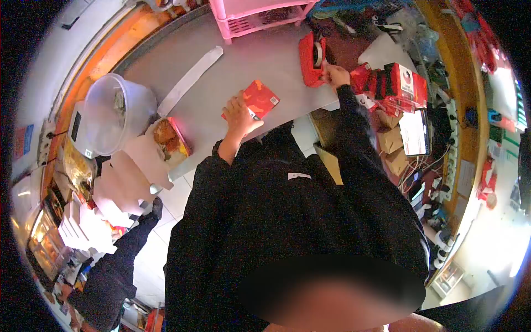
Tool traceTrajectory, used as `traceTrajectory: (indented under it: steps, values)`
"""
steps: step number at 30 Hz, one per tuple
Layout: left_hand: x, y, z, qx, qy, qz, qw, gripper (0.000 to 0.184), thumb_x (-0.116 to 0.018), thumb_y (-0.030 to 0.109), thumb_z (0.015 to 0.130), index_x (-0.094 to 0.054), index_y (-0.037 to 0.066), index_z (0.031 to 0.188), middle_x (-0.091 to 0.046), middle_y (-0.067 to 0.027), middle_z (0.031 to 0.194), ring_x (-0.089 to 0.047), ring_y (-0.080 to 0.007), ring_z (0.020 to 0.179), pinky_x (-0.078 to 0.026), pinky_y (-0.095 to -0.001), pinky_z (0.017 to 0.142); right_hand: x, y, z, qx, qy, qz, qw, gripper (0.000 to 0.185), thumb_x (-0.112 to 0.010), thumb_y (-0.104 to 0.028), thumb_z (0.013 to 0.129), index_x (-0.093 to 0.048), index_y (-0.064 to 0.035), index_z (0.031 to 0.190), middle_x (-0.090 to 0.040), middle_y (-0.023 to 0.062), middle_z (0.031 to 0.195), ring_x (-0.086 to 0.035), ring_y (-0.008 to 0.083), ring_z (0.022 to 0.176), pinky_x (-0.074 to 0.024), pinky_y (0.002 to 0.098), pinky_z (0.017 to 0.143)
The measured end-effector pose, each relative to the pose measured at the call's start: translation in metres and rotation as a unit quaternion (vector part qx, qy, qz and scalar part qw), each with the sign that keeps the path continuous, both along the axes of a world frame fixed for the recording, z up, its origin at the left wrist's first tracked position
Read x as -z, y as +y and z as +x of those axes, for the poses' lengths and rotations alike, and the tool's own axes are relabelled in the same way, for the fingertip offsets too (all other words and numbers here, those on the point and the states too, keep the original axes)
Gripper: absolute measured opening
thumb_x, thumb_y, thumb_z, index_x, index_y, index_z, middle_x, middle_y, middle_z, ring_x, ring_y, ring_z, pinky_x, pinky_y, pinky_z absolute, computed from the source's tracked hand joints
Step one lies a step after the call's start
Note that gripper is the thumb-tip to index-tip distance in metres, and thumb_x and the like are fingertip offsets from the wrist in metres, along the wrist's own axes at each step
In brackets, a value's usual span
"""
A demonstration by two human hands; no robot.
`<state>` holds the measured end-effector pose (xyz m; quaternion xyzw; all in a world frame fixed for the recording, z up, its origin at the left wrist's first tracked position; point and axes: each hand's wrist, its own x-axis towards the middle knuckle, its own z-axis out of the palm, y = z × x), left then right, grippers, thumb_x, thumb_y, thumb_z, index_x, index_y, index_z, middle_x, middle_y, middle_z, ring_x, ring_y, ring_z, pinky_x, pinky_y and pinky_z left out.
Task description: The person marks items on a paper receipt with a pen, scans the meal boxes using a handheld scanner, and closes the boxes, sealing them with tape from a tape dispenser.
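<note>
My left hand (241, 115) is wrapped over a small red and orange carton (262, 97) with a white label, which rests near the front edge of the grey counter (265, 61). To the right, my right hand (337, 76) is at the side of a red holder (310, 63) with a white-edged roll (317, 54) in it, which looks like a tape dispenser. The fingers of that hand are bent together; what lies between them is too small to make out.
A pink plastic rack (260, 16) stands at the back. On the left are a clear tub (113, 113), a long white strip (191, 77) and a food carton (170, 139). Red boxes (406, 86) and a lit screen (415, 133) are at right. Another person's dark sleeve (113, 276) shows lower left.
</note>
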<state>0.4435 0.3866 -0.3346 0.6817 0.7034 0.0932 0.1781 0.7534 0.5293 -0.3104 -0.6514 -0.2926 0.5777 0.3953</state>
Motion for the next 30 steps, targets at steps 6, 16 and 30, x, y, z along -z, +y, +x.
traceTrajectory:
  steps: [6,16,30]
  values:
    - [0.010,-0.006,-0.004,-0.017,-0.006,0.009,1.000,0.111,-0.079,0.040,0.041,-0.025,0.005,0.131,-0.044,-0.0178,0.109,-0.041,-0.0346,0.106,-0.034,-0.0497,0.083,0.031,-0.083,0.000,-0.050,-0.271,-0.087,0.957,0.024,-0.066,-0.030,0.078,-0.066,-0.0065,0.083,-0.061,0.0077,0.063,-0.058,0.0153,0.054,-0.0474,0.0286,0.046]
    - [-0.046,0.005,0.007,-0.154,-0.023,0.034,0.987,0.096,-0.078,0.039,0.042,-0.035,0.007,0.122,-0.045,-0.0164,0.106,-0.044,-0.0332,0.103,-0.033,-0.0471,0.085,-0.055,-0.106,-0.120,-0.329,-0.169,0.003,0.929,0.028,-0.066,-0.038,0.076,-0.072,-0.0132,0.087,-0.067,0.0080,0.075,-0.061,0.0175,0.057,-0.0489,0.0302,0.054]
    - [-0.124,0.019,0.005,-0.156,-0.732,-0.173,0.640,0.056,-0.065,0.018,0.073,-0.042,-0.006,0.117,-0.057,-0.0126,0.105,-0.059,-0.0179,0.090,-0.049,-0.0314,0.076,-0.101,-0.069,-0.106,-0.337,0.059,-0.017,0.940,0.052,-0.066,-0.057,0.071,-0.057,-0.0071,0.063,-0.050,-0.0016,0.052,-0.040,0.0074,0.040,-0.0280,0.0235,0.037]
